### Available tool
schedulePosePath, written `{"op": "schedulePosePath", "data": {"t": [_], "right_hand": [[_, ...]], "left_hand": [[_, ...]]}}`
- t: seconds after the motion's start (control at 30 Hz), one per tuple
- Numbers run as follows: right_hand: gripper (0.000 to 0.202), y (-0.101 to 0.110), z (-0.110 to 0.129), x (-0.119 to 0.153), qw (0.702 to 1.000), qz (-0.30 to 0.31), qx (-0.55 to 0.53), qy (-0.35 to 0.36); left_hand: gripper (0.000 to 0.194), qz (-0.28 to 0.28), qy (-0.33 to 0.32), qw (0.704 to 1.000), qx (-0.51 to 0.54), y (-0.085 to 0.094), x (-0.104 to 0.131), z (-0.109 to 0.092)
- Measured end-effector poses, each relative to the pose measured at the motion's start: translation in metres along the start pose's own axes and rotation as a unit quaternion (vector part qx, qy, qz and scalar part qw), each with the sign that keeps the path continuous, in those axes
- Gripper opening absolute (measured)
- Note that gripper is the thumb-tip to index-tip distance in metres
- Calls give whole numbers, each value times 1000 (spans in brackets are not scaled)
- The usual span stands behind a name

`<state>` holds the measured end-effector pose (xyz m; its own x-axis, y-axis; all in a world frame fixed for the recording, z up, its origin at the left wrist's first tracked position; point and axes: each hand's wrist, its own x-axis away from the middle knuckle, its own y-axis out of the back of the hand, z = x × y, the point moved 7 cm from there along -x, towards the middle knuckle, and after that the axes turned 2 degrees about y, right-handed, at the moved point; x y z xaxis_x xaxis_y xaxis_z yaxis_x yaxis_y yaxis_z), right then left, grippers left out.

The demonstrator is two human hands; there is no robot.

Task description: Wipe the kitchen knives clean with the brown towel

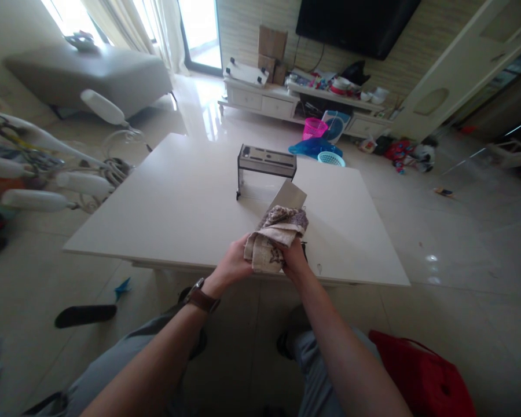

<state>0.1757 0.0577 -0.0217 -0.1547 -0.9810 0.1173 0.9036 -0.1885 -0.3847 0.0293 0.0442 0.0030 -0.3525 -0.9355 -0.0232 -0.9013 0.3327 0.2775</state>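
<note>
A patterned beige-and-brown cloth (269, 246) is bunched over the table's near edge, between my hands. My left hand (238, 258) is closed on its left side, with the fingertips hidden behind the folds. On the other side, my right hand (294, 256) also grips the cloth. A wide, flat metal blade (290, 196), like a cleaver's, sticks out beyond the cloth; its handle is hidden, so I cannot tell which hand bears it. Just past the blade, a slotted knife rack (267, 161) with dark side frames stands on the white table (178, 197).
A small dark object (304, 250) shows beside my right wrist. White lamp arms (87, 184) crowd the table's left side. A red bag (425, 370) lies on the floor at right. Beyond the table are a pink basket (314, 127) and a light-blue basket (331, 158).
</note>
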Motion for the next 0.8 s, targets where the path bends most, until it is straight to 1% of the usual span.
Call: {"op": "schedulePosePath", "data": {"t": [0.07,0.13,0.2,0.27,0.3,0.37,0.43,0.47,0.53,0.6,0.67,0.73,0.8], "right_hand": [[40,1,1,-1,1000,9,23,7],[39,4,2,-3,998,18,52,15],[39,10,3,-6,995,20,95,19],[41,20,7,-11,992,3,125,29],[42,26,10,-13,991,-14,123,39],[46,37,18,-18,993,-55,80,65],[53,44,24,-20,993,-86,12,83],[57,45,25,-20,992,-91,-16,82],[59,41,21,-19,994,-80,-46,60],[52,31,12,-16,997,-53,-50,29],[43,25,4,-13,998,-41,-54,17],[37,25,-2,-13,996,-56,-67,22],[34,32,-5,-15,993,-84,-81,25]], "left_hand": [[38,1,5,1000,-17,6,-1,1],[29,-3,10,999,-49,15,-3,3],[19,-17,33,996,-78,26,-6,9],[13,-37,71,993,-84,37,-9,16],[12,-44,88,992,-78,42,-9,19],[13,-47,110,991,-53,47,-8,22],[15,-38,123,991,-28,45,-6,23],[16,-30,128,991,-19,43,-4,23],[18,-10,130,991,-9,36,-2,22],[22,15,123,992,-14,27,-2,21],[25,43,110,993,-27,19,-1,20],[25,62,98,992,-42,15,-1,19],[21,66,96,992,-56,16,-1,19]]}}
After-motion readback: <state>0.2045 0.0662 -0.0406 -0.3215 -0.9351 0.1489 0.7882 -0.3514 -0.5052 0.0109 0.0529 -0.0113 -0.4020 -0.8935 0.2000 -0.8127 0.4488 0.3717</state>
